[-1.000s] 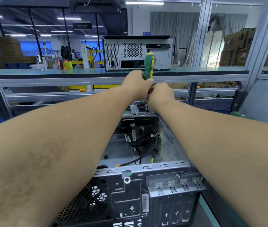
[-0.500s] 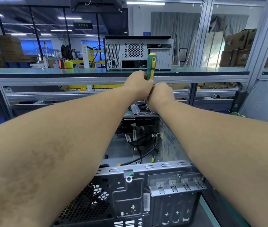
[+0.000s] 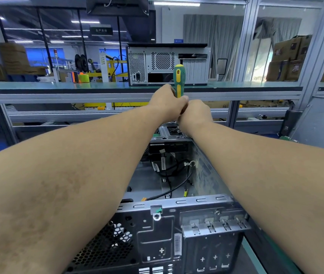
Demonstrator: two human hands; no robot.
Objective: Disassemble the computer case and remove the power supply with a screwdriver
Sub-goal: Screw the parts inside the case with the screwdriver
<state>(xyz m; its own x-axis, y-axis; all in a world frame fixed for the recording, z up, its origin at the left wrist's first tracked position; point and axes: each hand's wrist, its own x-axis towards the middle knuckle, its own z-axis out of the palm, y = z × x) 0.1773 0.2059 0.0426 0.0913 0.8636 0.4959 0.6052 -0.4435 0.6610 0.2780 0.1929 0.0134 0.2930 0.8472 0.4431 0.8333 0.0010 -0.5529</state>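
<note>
The case [image 3: 177, 230] lay open in the near centre, a bare grey steel shell with its perforated rear panel and slot covers nearest, black cables [image 3: 169, 175] loose on its floor and a drive bay at the far end. On the far shelf [image 3: 58, 89] stood a second case [image 3: 167, 64]. Both arms reached over the opening to the far end. The left hand [image 3: 167, 104] curled round the screwdriver [image 3: 179, 80], whose green-and-yellow handle stood upright above the fist. The right hand [image 3: 195, 113] touched the left, its fingers curled; what they held could not be told.
</note>
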